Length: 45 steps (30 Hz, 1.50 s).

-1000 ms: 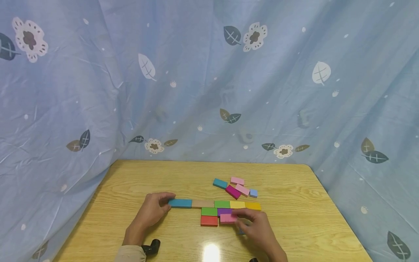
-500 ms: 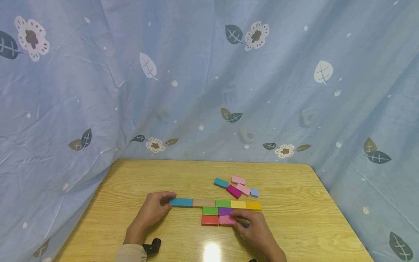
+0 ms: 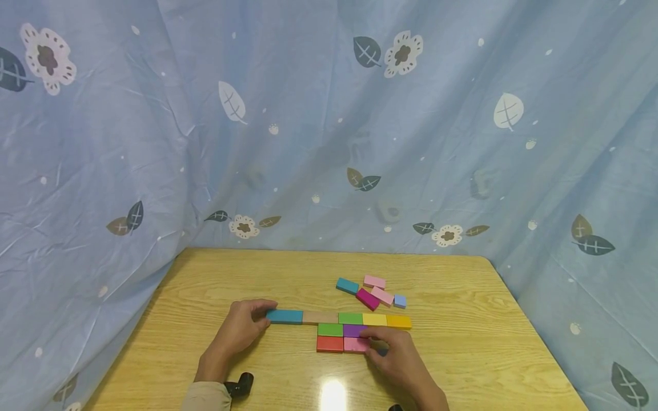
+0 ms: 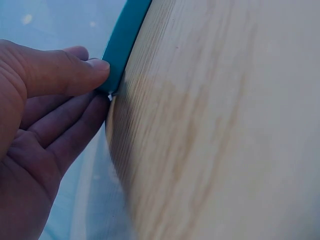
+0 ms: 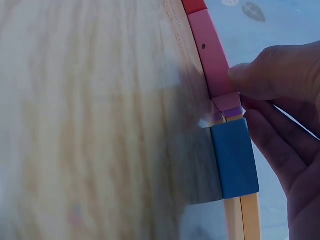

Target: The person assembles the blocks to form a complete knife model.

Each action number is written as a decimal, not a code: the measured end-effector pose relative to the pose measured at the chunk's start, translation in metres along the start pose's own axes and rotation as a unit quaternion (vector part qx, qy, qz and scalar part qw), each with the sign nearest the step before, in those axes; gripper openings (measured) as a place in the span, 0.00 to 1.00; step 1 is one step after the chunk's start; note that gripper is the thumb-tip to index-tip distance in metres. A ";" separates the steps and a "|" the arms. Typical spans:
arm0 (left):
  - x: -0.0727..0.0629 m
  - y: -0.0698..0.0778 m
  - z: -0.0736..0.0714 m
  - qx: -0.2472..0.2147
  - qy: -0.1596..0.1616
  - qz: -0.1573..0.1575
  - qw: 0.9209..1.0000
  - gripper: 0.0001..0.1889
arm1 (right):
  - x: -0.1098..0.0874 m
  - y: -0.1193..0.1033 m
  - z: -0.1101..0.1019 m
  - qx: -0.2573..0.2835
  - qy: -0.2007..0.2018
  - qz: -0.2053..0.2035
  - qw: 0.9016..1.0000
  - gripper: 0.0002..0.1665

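At the left end of a row of flat blocks, my left hand (image 3: 243,327) pinches the end of a long teal block (image 3: 285,317). Its thumb lies on the block's near side in the left wrist view, fingers behind. My right hand (image 3: 400,357) holds a pink block (image 3: 356,345), thumb against its near face and index finger by the purple block (image 3: 352,330). A red block (image 3: 329,344) adjoins the pink one on the left, with a green block (image 3: 330,329) behind it. A blue block (image 5: 235,158) stands close to my right fingers, mostly hidden in the head view.
The back row continues with a tan block (image 3: 320,317), a green block (image 3: 350,318), a yellow block (image 3: 374,319) and an orange block (image 3: 398,322). Behind lie loose blocks, including a magenta block (image 3: 367,299). A patterned curtain (image 3: 313,142) surrounds the wooden table (image 3: 247,274).
My right hand has moved the pink block slightly left, closing the gap to the red block and lining it up under the purple one. My left hand stays on the teal block.
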<state>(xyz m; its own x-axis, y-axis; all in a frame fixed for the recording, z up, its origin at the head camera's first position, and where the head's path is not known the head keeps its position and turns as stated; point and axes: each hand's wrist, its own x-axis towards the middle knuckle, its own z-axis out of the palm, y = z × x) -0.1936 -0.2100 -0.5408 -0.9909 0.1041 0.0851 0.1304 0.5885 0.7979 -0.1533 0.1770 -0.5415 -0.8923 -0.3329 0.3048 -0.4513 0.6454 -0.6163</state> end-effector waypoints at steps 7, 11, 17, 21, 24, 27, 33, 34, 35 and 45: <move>0.000 0.001 0.000 0.005 0.001 0.000 1.000 0.22 | 0.000 0.001 0.002 -0.002 0.004 -0.006 1.000 0.19; 0.001 0.001 -0.001 0.001 -0.001 -0.002 1.000 0.22 | 0.001 0.001 0.002 0.001 -0.002 0.001 1.000 0.19; 0.000 0.002 -0.001 0.002 0.000 -0.001 1.000 0.22 | 0.002 -0.001 0.001 0.005 -0.007 0.000 1.000 0.19; 0.000 0.002 -0.002 0.000 -0.002 0.000 1.000 0.22 | 0.001 -0.002 -0.001 0.017 -0.006 0.008 1.000 0.18; 0.001 0.002 -0.002 -0.001 -0.004 0.002 1.000 0.22 | 0.001 -0.003 -0.006 0.038 0.005 0.036 0.999 0.17; 0.000 0.002 -0.002 0.000 -0.006 0.002 1.000 0.22 | 0.003 0.000 -0.016 0.063 0.038 0.046 0.996 0.18; 0.001 0.002 -0.003 0.005 -0.006 -0.001 1.000 0.22 | 0.015 0.022 -0.041 0.106 0.095 -0.006 0.990 0.19; 0.001 0.002 -0.003 0.006 -0.006 -0.001 1.000 0.22 | 0.018 0.027 -0.045 0.111 0.101 -0.010 0.989 0.18; 0.001 0.002 -0.003 0.007 -0.006 -0.001 1.000 0.22 | 0.020 0.030 -0.049 0.114 0.102 -0.008 0.988 0.18; 0.000 0.001 -0.002 0.000 -0.007 0.001 1.000 0.22 | 0.044 0.063 -0.074 0.127 0.101 0.019 0.987 0.17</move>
<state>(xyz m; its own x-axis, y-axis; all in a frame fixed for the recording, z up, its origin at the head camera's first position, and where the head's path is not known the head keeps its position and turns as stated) -0.1937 -0.2108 -0.5390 -0.9901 0.1167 0.0784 0.1325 0.5875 0.7983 -0.2212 0.2536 -0.5132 -0.9032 -0.1510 0.4017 -0.4244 0.4535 -0.7837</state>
